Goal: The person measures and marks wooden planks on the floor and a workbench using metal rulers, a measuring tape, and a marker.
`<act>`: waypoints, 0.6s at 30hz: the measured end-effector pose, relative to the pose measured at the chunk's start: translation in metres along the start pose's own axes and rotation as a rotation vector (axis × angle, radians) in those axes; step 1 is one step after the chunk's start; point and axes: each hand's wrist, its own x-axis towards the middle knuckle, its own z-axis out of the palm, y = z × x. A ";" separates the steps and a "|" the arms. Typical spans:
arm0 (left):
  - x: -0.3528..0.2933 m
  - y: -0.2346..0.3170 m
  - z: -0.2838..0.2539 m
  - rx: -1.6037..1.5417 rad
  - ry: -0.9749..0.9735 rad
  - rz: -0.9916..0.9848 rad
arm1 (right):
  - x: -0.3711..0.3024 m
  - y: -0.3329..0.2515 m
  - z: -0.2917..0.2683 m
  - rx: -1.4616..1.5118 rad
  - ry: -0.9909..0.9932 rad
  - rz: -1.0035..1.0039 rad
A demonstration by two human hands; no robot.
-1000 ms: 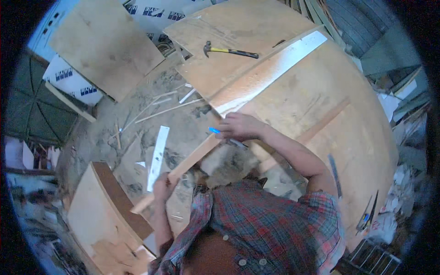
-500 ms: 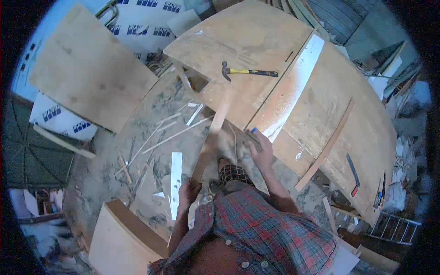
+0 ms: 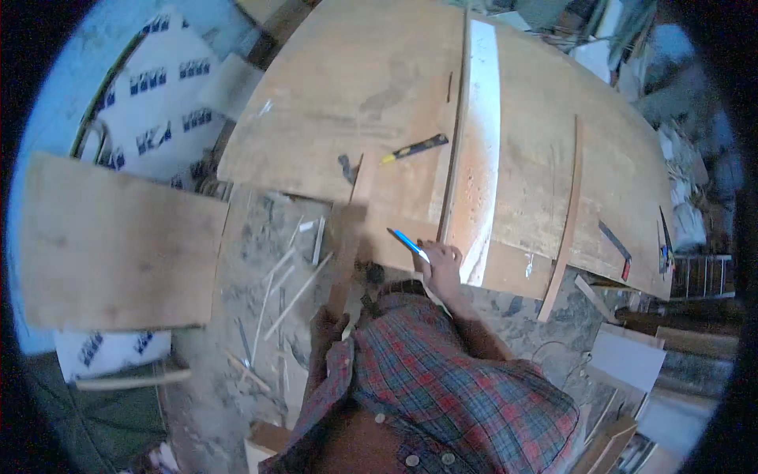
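My left hand (image 3: 328, 325) grips the lower end of a long, flat wooden strip (image 3: 344, 257). The strip reaches up and away from me, its far end over the near edge of a large plywood worktop (image 3: 316, 87). In my right hand (image 3: 442, 267) is a blue and white pen (image 3: 407, 243), its dark tip directed left toward the strip but apart from it. Just beyond, a claw hammer (image 3: 417, 148) with a black and yellow handle lies on the plywood, partly hidden behind the strip.
A white strip (image 3: 482, 134) and a narrow wooden strip (image 3: 571, 201) lie across the worktop. Farther right is a dark tool with a red end (image 3: 616, 249). Thin offcuts (image 3: 296, 296) litter the floor at left, near a plywood sheet (image 3: 118, 245).
My view has turned, shifting the worktop leftward in the picture. The pen has swung from beside my right palm to point left. The wooden strip now crosses in front of the hammer.
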 end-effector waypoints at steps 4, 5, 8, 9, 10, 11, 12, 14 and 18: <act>0.073 -0.017 -0.068 0.100 -0.060 0.000 | 0.055 -0.025 0.007 0.155 -0.001 0.169; 0.095 -0.017 -0.082 0.051 0.010 0.067 | 0.077 -0.031 0.014 0.270 -0.023 0.175; 0.171 -0.003 -0.120 0.297 0.017 0.060 | 0.147 -0.054 0.050 0.519 0.062 0.325; 0.198 0.004 -0.133 0.350 -0.025 0.050 | 0.169 -0.060 0.062 0.523 0.042 0.343; 0.222 0.011 -0.144 0.403 0.056 0.249 | 0.193 -0.066 0.074 0.524 0.015 0.413; 0.252 0.020 -0.152 0.499 0.080 0.404 | 0.218 -0.076 0.087 0.565 0.093 0.436; 0.283 0.028 -0.160 0.598 0.122 0.558 | 0.237 -0.082 0.096 0.576 0.113 0.557; 0.344 0.041 -0.164 0.489 0.045 0.442 | 0.257 -0.075 0.094 0.580 0.145 0.528; 0.450 0.057 -0.173 0.537 0.260 0.669 | 0.238 -0.061 0.073 0.511 0.264 0.688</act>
